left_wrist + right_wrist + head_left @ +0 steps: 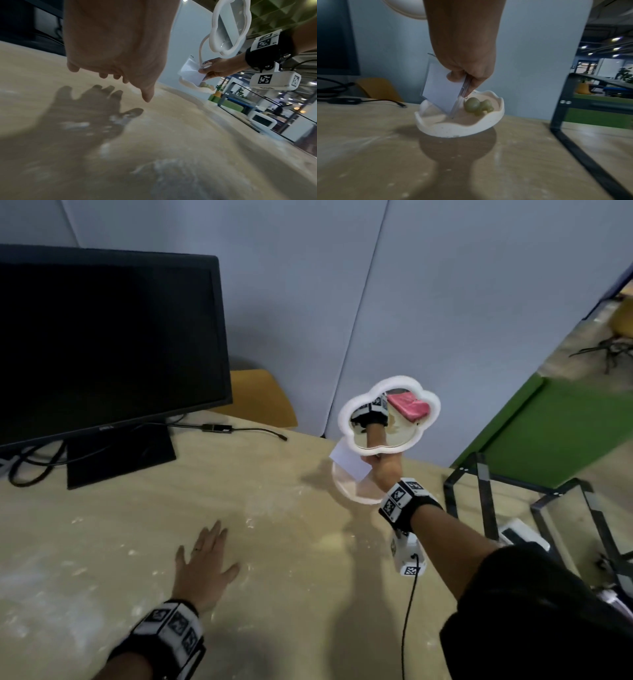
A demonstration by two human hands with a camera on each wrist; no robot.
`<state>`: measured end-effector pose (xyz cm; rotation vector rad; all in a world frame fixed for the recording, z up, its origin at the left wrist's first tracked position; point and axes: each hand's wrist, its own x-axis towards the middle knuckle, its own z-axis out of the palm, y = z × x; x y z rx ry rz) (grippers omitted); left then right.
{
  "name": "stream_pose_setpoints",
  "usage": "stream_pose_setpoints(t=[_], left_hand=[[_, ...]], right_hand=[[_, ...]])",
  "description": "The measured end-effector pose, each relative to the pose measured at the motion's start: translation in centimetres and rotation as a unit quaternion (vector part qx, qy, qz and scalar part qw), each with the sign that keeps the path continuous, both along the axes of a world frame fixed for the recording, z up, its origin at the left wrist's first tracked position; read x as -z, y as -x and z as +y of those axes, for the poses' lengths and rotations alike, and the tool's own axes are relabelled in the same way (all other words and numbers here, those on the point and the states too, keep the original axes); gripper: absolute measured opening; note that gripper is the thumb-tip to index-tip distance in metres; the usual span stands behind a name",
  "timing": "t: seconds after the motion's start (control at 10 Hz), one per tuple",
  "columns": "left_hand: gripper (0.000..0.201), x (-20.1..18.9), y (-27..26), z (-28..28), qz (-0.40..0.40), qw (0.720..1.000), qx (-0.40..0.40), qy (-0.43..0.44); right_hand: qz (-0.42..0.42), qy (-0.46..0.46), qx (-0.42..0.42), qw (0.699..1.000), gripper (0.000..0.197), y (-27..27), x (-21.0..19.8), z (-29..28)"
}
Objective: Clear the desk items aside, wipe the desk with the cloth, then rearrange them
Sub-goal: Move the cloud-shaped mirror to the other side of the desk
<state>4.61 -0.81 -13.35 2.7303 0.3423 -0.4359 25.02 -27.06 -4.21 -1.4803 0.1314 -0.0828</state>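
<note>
My right hand (373, 463) holds a cloud-shaped white-rimmed mirror (388, 419) up by its wire stand. The same hand pinches a white card in a clear holder (441, 86). The card's lower corner dips into a wavy-edged white dish (453, 129) at the desk's far right; a green figurine (477, 105) lies in the dish. A pink cloth shows only as a reflection in the mirror. My left hand (202, 559) hovers flat and empty over the pale wooden desk (137, 525), fingers spread. White dusty smears (75, 125) mark the desk.
A black monitor (102, 344) on its stand fills the far left, with cables and an adapter (219, 428) trailing behind it. A black metal frame (486, 501) and a white device (520, 534) stand at the right edge. A yellow chair (260, 398) sits behind the desk.
</note>
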Motion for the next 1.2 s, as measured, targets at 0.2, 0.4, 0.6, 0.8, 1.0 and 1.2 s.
stream_pose_setpoints(t=[0.2,0.4,0.6,0.8,1.0,1.2], left_hand=[[0.077,0.5,-3.7,-7.7,0.009,0.997,0.074,0.018],[0.081,1.4,-4.7,-10.8,0.027,0.998,0.056,-0.023],[0.081,1.4,-5.2,-11.3,0.026,0.998,0.044,-0.036],[0.081,1.5,-5.1,-11.3,0.025,0.998,0.045,-0.037],[0.082,1.6,-5.0,-11.4,0.033,0.998,0.046,-0.030],[0.082,1.3,-5.0,-11.3,0.036,0.996,0.059,-0.050]], right_hand=[[0.038,0.105,0.026,0.993,0.050,-2.1,2.4,-7.8],[0.063,0.184,0.048,0.980,0.008,-3.7,3.6,-11.6],[0.113,0.167,0.022,0.979,0.025,-3.7,3.9,-11.8],[0.164,0.321,-0.033,0.932,0.039,-5.0,6.8,-12.7],[0.167,0.383,-0.049,0.907,0.043,-4.9,6.9,-12.9],[0.137,0.385,-0.023,0.912,0.046,-3.5,6.8,-12.5]])
